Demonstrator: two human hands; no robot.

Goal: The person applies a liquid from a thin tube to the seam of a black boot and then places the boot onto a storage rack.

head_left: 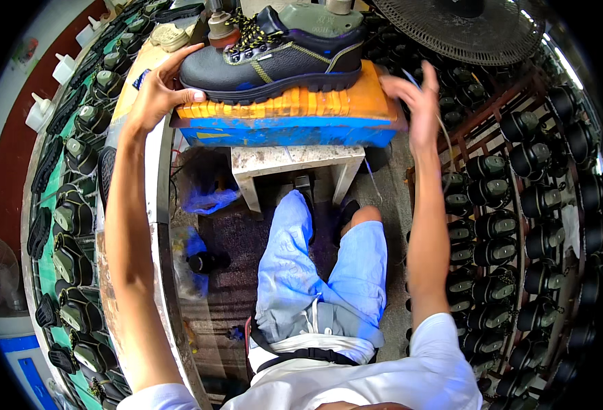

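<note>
Preferably, the black leather lace-up shoe (274,65) is held steady, left hand (155,93) gripping around its toe, right hand (417,102) open beyond its heel.

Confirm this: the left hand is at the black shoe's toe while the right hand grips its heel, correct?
Not quite: the head view shows the right hand open and apart from the heel. The left hand is at the black shoe's toe.

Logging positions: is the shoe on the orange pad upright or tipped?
Upright: the shoe sits sole-down on the orange pad, laces on top.
</note>
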